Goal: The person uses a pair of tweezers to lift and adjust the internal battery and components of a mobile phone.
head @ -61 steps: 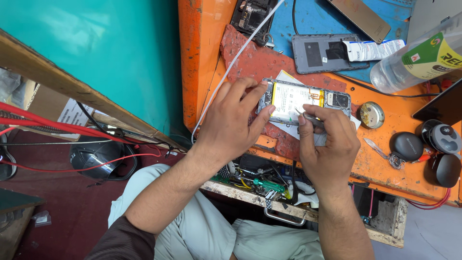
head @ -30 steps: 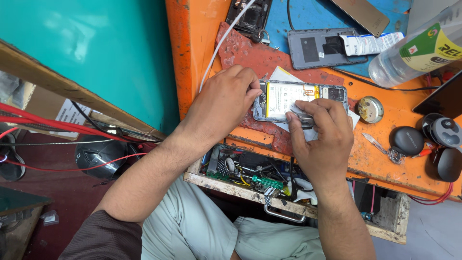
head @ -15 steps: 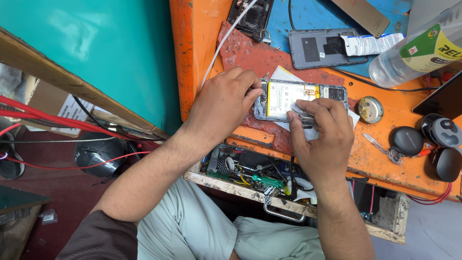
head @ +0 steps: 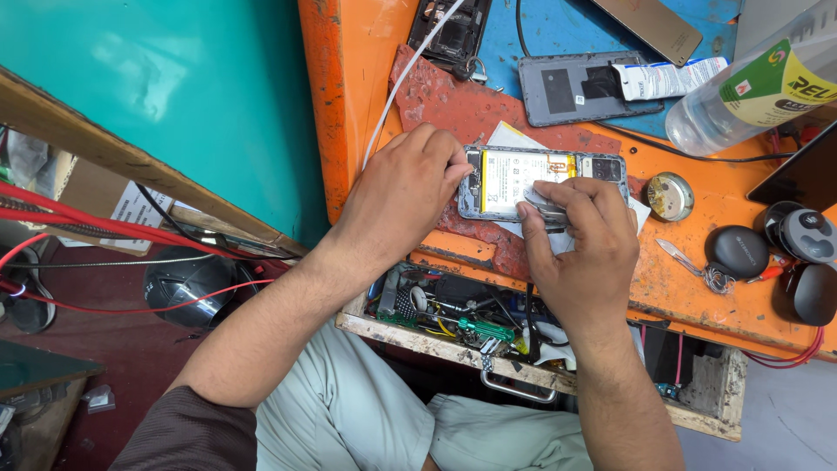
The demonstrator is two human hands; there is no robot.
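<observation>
Barely anything has shifted since half a second back: both hands sit where they were, and the opened phone (head: 540, 180) has not budged on the orange workbench (head: 697, 288). Right hand (head: 582, 253) now, fingers pressed together around a small metal tool (head: 542, 209), its tip down on the phone's lower edge. Left hand (head: 403, 194) curls over the phone's left end, fingertips pinching that end and holding it steady. Phone lies flat, back cover off, pale battery showing, long axis running left to right across the bench, camera end toward the right. Just below, an open drawer (head: 523, 336) packed with wires, a green-handled screwdriver and loose parts. Further out: a grey back cover (head: 567, 89) with a white tube (head: 667, 77) lying across it, a clear plastic bottle (head: 758, 83) on its side at upper right, a round tin (head: 670, 195) near the phone, dark earbud cases (head: 737, 251) at the far right
</observation>
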